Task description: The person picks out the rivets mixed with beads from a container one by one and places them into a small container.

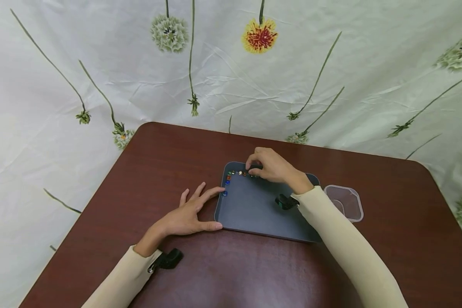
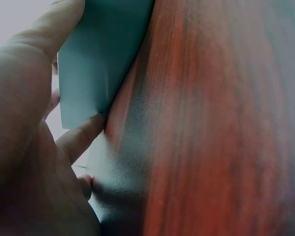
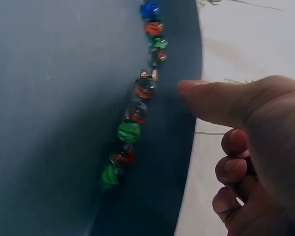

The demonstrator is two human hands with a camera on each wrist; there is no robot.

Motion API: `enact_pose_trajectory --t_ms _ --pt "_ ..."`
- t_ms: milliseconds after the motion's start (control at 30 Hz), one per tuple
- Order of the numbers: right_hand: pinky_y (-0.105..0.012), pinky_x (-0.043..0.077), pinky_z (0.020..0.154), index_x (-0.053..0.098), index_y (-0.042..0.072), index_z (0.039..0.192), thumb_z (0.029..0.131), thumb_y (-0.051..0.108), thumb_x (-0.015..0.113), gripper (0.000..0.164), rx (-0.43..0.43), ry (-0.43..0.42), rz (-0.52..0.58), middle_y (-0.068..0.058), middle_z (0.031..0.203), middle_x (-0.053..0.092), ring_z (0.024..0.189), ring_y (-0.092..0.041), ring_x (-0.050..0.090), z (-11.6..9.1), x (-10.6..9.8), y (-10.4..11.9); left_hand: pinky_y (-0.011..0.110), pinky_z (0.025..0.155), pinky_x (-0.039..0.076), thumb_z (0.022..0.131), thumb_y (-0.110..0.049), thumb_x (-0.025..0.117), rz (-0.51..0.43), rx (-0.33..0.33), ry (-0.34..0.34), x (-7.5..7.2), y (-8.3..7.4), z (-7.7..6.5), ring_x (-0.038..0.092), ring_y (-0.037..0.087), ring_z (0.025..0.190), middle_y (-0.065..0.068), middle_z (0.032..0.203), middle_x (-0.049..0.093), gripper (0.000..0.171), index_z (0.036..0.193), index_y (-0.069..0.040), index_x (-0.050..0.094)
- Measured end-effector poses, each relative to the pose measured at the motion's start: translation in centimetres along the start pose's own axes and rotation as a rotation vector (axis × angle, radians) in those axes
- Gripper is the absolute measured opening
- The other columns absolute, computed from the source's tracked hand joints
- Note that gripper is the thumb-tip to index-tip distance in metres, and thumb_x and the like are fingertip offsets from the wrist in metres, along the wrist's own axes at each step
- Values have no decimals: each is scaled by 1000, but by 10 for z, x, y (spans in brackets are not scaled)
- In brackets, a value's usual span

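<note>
A dark blue-grey tray (image 1: 254, 209) lies on the table, with several glass marbles lined along its left and far sides. A blue marble (image 1: 225, 193) sits by the left rim, below my left hand's (image 1: 186, 217) index fingertip. That hand is spread, its thumb at the near left corner and its index finger touching the left rim. My right hand (image 1: 271, 166) is over the far rim with loosely bent fingers, beside the row. In the right wrist view its thumb (image 3: 214, 101) points toward the row, near a green marble (image 3: 129, 132), and nothing shows in its grasp.
A clear plastic container (image 1: 344, 203) stands to the right of the tray, partly behind my right sleeve (image 1: 342, 231). The brown wooden table (image 1: 169, 171) ends at the back before a white cloth (image 1: 223, 85) with printed flowers.
</note>
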State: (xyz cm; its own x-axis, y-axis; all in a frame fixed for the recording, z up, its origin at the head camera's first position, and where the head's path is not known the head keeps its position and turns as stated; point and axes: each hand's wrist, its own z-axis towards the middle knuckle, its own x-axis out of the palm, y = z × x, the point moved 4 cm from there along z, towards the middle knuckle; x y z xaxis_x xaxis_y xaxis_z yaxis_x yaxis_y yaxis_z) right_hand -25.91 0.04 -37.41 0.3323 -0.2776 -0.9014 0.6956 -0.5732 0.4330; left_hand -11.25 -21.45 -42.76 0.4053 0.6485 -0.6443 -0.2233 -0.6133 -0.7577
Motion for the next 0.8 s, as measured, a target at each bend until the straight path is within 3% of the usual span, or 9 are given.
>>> enact_pose_trajectory --t_ms 600,800 --pt "-30 41 69 78 13 105 94 21 73 15 -51 6 -143 -4 88 56 76 -17 47 20 25 5 67 114 -14 86 -50 76 -5 -9 12 2 2 -1 -5 35 156 -1 163 31 89 159 -33 26" --pt "-29 41 69 78 13 108 95 21 72 17 -28 9 -156 -3 89 56 77 -17 47 23 29 7 66 114 -14 86 -51 75 4 -14 11 0 3 -1 -5 34 156 -1 163 31 89 158 -38 25"
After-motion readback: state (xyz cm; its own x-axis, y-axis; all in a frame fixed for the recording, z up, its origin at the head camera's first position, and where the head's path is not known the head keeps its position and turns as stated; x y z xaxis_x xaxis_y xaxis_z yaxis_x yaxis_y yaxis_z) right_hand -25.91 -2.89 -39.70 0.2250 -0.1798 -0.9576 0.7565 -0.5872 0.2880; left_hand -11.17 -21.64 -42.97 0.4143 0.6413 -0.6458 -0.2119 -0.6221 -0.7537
